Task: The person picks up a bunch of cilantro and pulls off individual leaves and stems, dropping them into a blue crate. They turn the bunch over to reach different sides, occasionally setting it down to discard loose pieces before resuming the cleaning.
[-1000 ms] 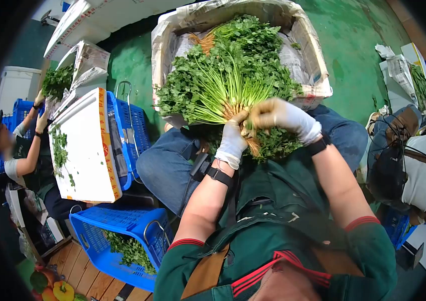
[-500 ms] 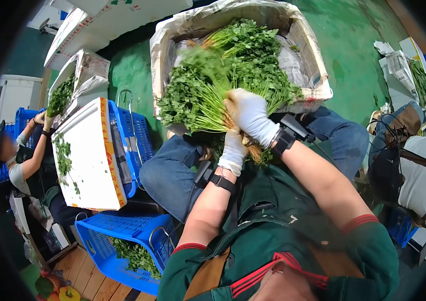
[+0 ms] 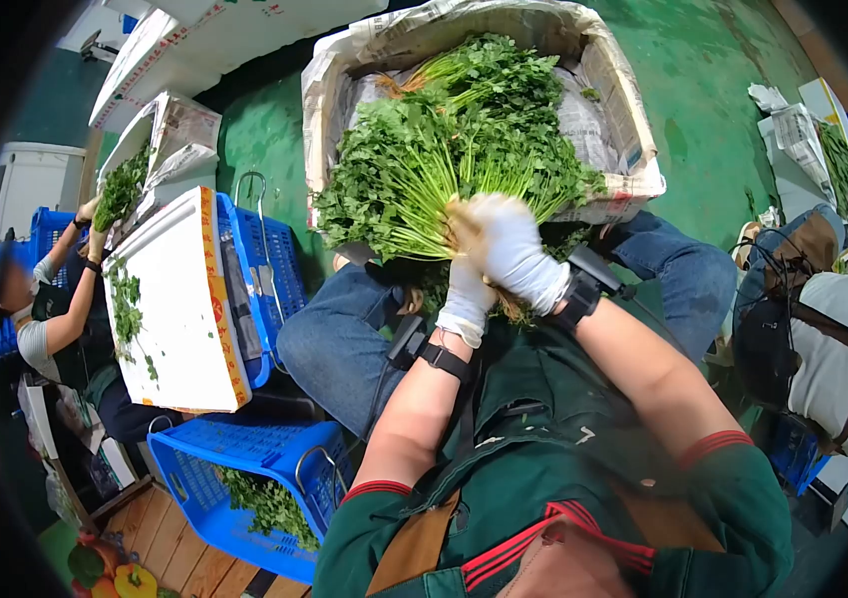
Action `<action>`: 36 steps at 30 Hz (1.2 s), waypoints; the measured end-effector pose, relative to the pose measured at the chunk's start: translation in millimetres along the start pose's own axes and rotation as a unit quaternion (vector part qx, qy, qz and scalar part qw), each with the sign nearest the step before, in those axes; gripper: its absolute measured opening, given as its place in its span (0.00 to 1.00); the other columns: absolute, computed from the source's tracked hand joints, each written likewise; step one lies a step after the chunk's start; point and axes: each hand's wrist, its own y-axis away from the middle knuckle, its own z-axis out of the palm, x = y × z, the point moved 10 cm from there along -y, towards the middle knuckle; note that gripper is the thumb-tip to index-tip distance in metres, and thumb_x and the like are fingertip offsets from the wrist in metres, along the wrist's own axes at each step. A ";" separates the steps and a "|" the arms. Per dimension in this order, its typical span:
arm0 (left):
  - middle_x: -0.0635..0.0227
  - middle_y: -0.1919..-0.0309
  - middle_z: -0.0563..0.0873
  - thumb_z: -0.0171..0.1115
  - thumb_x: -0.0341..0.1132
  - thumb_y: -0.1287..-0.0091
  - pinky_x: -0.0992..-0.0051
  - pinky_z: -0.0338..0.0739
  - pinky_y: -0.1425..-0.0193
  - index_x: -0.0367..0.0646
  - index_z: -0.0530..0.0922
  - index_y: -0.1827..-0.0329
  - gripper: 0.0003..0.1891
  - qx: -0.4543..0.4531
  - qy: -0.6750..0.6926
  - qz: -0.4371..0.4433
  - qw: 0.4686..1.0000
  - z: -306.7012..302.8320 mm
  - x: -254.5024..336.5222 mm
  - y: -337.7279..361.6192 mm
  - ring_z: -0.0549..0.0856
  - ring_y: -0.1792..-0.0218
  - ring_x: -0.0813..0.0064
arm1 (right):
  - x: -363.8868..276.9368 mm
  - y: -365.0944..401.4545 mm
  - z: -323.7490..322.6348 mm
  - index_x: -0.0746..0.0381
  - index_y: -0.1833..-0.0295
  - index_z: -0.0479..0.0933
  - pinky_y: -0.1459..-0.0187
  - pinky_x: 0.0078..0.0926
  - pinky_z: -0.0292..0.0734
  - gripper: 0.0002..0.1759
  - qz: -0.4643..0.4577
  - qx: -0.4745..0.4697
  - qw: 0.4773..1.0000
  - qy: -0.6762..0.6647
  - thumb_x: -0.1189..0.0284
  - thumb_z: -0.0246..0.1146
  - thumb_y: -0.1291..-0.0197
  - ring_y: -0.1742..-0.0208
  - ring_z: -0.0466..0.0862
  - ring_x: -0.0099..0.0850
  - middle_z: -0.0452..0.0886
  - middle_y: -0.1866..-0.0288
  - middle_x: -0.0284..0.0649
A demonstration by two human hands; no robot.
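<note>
Both gloved hands are close together at the near edge of a newspaper-lined box, around the root ends of a bunch of cilantro (image 3: 422,204). My left hand (image 3: 467,297) is closed on the lower stems and roots. Just above and to its right, my right hand (image 3: 513,251) closes round the same stems, its fingers slightly blurred. The green stems fan away from the hands, leaves toward the box. More leafy cilantro (image 3: 489,75) fills the box, with pale brown roots at its upper left. Some roots poke out below my hands.
The newspaper-lined box (image 3: 633,120) sits between my knees. To the left are a white foam lid (image 3: 169,309) with leaf scraps and a blue crate (image 3: 234,448) with greens. A co-worker (image 3: 55,309) handles greens at far left; another person (image 3: 843,329) is at right.
The blurred cilantro tops raised over the box have come down and lie among the other leaves. My right hand has shifted slightly down, nearer my left hand.
</note>
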 end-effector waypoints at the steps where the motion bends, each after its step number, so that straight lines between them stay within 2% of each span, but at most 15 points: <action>1: 0.75 0.87 0.73 0.50 0.55 0.33 0.81 0.63 0.86 0.46 0.74 0.64 0.20 -0.012 -0.002 0.001 1.000 0.2 1.8 1.4 0.66 0.93 0.81 | 13.5 -4.6 -6.1 0.57 0.60 0.81 0.69 0.31 0.75 0.09 0.022 0.022 0.998 -0.049 0.68 0.62 0.47 0.70 0.80 0.37 0.78 0.73 0.39; 2: 0.75 0.87 0.73 0.49 0.59 0.35 0.83 0.57 0.88 0.48 0.73 0.63 0.22 -0.138 0.003 -0.021 0.990 20.6 2.9 7.7 0.63 0.93 0.83 | 40.0 -7.7 -9.0 0.57 0.61 0.81 0.67 0.31 0.75 0.08 0.064 0.080 0.989 -0.106 0.68 0.62 0.47 0.69 0.81 0.38 0.79 0.72 0.40; 3: 0.75 0.87 0.72 0.49 0.59 0.35 0.82 0.54 0.89 0.48 0.74 0.64 0.22 -0.163 -0.006 -0.020 0.986 28.2 5.0 12.9 0.61 0.94 0.82 | 68.4 -9.4 -10.4 0.58 0.62 0.82 0.65 0.30 0.76 0.08 0.108 0.136 0.971 -0.162 0.69 0.63 0.47 0.67 0.81 0.39 0.80 0.70 0.41; 8: 0.74 0.87 0.71 0.47 0.60 0.35 0.82 0.55 0.88 0.46 0.75 0.61 0.24 -0.106 -0.008 -0.015 0.994 22.6 5.3 9.6 0.61 0.93 0.82 | 72.9 -39.3 40.6 0.45 0.48 0.79 0.50 0.36 0.74 0.25 0.124 -0.180 0.976 -0.013 0.48 0.65 0.53 0.51 0.80 0.39 0.80 0.53 0.41; 9: 0.74 0.87 0.71 0.47 0.60 0.35 0.82 0.55 0.88 0.46 0.75 0.61 0.24 -0.106 -0.008 -0.013 0.994 21.3 5.8 7.8 0.61 0.93 0.82 | 67.5 -40.1 53.2 0.45 0.52 0.81 0.50 0.36 0.74 0.21 0.102 -0.238 0.965 0.031 0.51 0.65 0.52 0.52 0.81 0.37 0.82 0.55 0.39; 11: 0.74 0.87 0.71 0.43 0.62 0.35 0.84 0.54 0.89 0.45 0.73 0.56 0.27 -0.159 -0.015 -0.014 0.987 25.9 5.4 8.5 0.62 0.93 0.84 | 69.2 -43.4 59.4 0.49 0.58 0.83 0.52 0.34 0.74 0.16 0.093 -0.224 0.970 0.022 0.54 0.65 0.51 0.55 0.82 0.36 0.83 0.60 0.38; 13: 0.74 0.86 0.71 0.43 0.63 0.35 0.84 0.53 0.89 0.46 0.73 0.56 0.27 -0.154 -0.009 -0.009 0.988 26.1 7.1 9.6 0.62 0.93 0.84 | 91.2 -41.0 41.6 0.53 0.63 0.83 0.54 0.33 0.75 0.13 0.162 -0.116 0.972 -0.128 0.57 0.64 0.50 0.58 0.82 0.35 0.83 0.65 0.38; 15: 0.74 0.86 0.72 0.44 0.62 0.35 0.84 0.53 0.89 0.47 0.73 0.55 0.27 -0.159 -0.014 -0.013 0.987 26.2 5.8 9.9 0.63 0.93 0.84 | 110.5 -35.4 44.1 0.56 0.65 0.83 0.58 0.30 0.75 0.11 0.223 -0.105 0.942 -0.228 0.61 0.65 0.49 0.64 0.82 0.36 0.84 0.67 0.39; 18: 0.74 0.86 0.71 0.44 0.62 0.35 0.84 0.53 0.89 0.48 0.73 0.55 0.26 -0.164 -0.021 -0.007 0.986 30.6 7.8 11.9 0.63 0.92 0.84 | 106.4 -42.5 36.7 0.57 0.65 0.82 0.59 0.29 0.75 0.11 0.204 -0.083 0.912 -0.346 0.62 0.64 0.49 0.66 0.82 0.35 0.83 0.68 0.40; 21: 0.74 0.87 0.71 0.45 0.63 0.35 0.84 0.53 0.89 0.48 0.73 0.56 0.26 -0.107 -0.023 -0.001 0.994 25.7 8.9 13.3 0.62 0.93 0.84 | 90.9 -52.8 20.6 0.55 0.59 0.83 0.55 0.32 0.76 0.18 0.153 -0.141 0.974 -0.090 0.54 0.63 0.49 0.58 0.83 0.34 0.84 0.63 0.40; 24: 0.75 0.87 0.71 0.46 0.63 0.36 0.84 0.53 0.89 0.47 0.74 0.58 0.27 -0.163 -0.036 0.003 0.986 32.0 9.5 12.9 0.62 0.93 0.85 | 65.8 -46.5 50.4 0.47 0.50 0.80 0.51 0.36 0.73 0.24 0.117 -0.313 0.935 0.117 0.48 0.63 0.51 0.48 0.79 0.35 0.81 0.51 0.39; 28: 0.73 0.84 0.74 0.49 0.62 0.37 0.83 0.54 0.87 0.46 0.75 0.59 0.26 -0.172 -0.014 -0.007 0.985 32.9 9.7 15.0 0.61 0.92 0.83 | 67.0 -38.6 77.5 0.49 0.56 0.82 0.48 0.36 0.68 0.20 0.097 -0.355 0.930 0.025 0.49 0.62 0.51 0.51 0.80 0.36 0.83 0.59 0.39; 31: 0.73 0.83 0.74 0.49 0.62 0.37 0.83 0.54 0.87 0.46 0.75 0.58 0.26 -0.108 -0.019 -0.001 0.994 26.2 10.4 15.1 0.61 0.92 0.83 | 87.6 -41.5 51.6 0.60 0.65 0.82 0.61 0.28 0.73 0.14 0.138 -0.170 0.958 -0.183 0.61 0.65 0.49 0.68 0.81 0.32 0.83 0.70 0.41; 34: 0.72 0.84 0.73 0.47 0.62 0.35 0.83 0.54 0.87 0.45 0.74 0.57 0.26 -0.151 -0.003 -0.006 0.989 33.1 10.7 17.2 0.61 0.92 0.83 | 94.2 -24.5 34.9 0.67 0.64 0.79 0.62 0.20 0.71 0.11 0.227 -0.193 0.883 -0.362 0.69 0.63 0.44 0.67 0.76 0.20 0.80 0.70 0.33; 36: 0.72 0.84 0.73 0.46 0.62 0.35 0.84 0.54 0.87 0.45 0.74 0.57 0.27 -0.161 0.001 -0.010 0.987 34.8 10.7 16.7 0.61 0.92 0.84 | 88.3 -13.9 17.5 0.66 0.63 0.79 0.60 0.18 0.71 0.10 0.223 -0.167 0.854 -0.440 0.69 0.63 0.44 0.66 0.76 0.20 0.81 0.69 0.33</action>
